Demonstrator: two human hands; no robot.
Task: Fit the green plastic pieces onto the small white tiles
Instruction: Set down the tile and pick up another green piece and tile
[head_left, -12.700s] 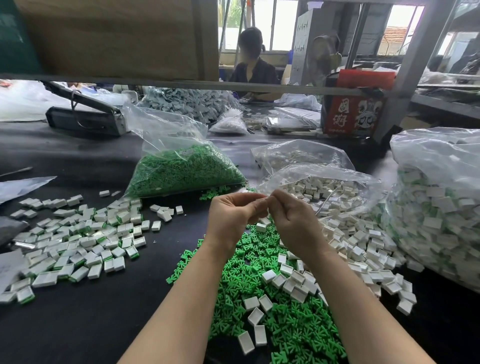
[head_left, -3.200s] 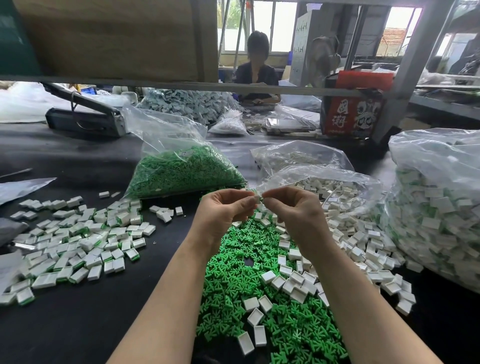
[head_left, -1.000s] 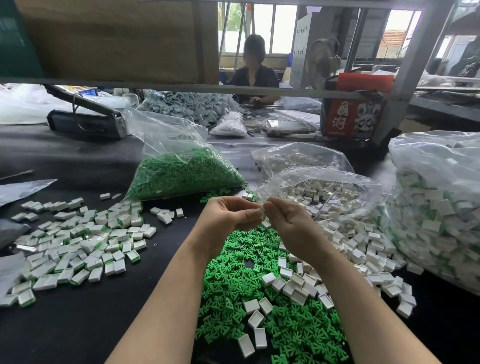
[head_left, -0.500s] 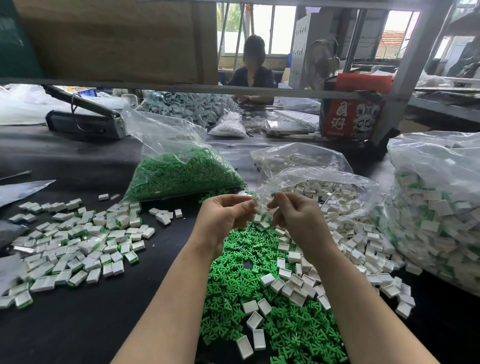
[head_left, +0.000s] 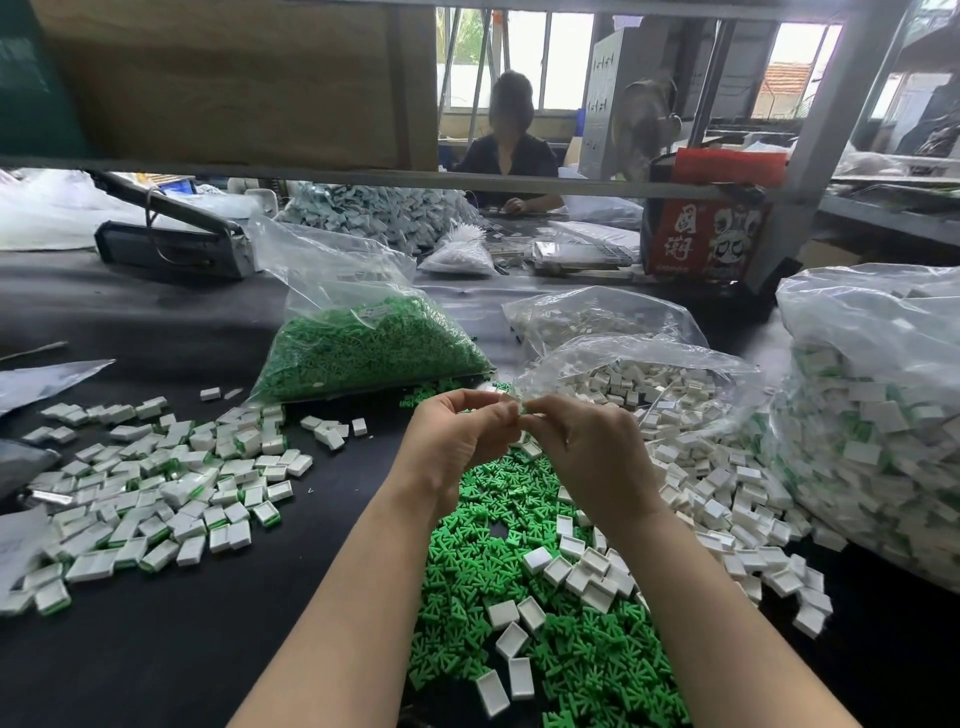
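Both hands are raised above the loose green pieces (head_left: 524, 587), fingertips meeting. Half a second ago the fingertips stood slightly apart; now the left hand (head_left: 457, 441) and right hand (head_left: 592, 457) have closed together again, thumbs and forefingers pinched on something small at the point where they touch. A sliver of white shows there, probably a tile, but what each hand grips is too hidden to say for certain. Judged from this, a green piece is being pressed onto a tile, one more cycle in a long run, not a new step.

The pile of finished tiles (head_left: 156, 499) at left, white with green edges, looks the same as a second ago. Nothing has been added, so the pair in hand is not yet dropped.

Supplies: bare white tiles (head_left: 587, 566) lie scattered on the green heap and spill rightward from an open clear bag (head_left: 639, 374). A fuller bag of green pieces (head_left: 363, 343) sits behind the hands. A large bag of finished tiles (head_left: 872, 415) stands at far right. Plenty remains to do.

Writing: a red carton (head_left: 701, 239) under the shelf bears large white Chinese characters, seemingly 國潮, beside a cartoon figure. A small label on the green bag is too small to read. A person sits at the far bench.
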